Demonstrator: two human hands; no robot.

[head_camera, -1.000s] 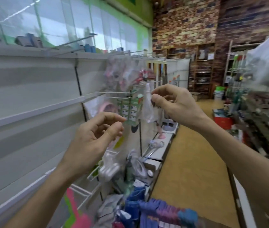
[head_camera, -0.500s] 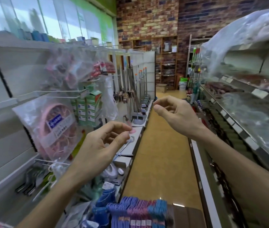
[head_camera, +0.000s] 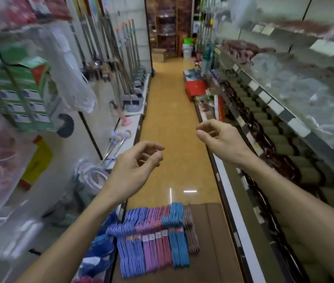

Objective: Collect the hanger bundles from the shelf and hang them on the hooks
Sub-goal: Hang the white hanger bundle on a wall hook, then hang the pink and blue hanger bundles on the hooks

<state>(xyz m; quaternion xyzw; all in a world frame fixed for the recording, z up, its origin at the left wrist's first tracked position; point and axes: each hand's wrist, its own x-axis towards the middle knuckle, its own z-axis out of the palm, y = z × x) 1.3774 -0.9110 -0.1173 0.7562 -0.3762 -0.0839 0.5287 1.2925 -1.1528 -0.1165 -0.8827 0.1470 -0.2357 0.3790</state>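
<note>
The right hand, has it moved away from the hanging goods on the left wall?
Yes. The right hand now hovers empty over the orange aisle floor, rightward from those packets.

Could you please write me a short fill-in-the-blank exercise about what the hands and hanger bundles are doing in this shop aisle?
1. Both the left hand and the right hand hold ____.
2. The hanger bundles lie on a ____ surface.
3. The bundle nearest the right hand's side is dark; the one beside it is ____.

Missing words: nothing; brown; blue
</note>
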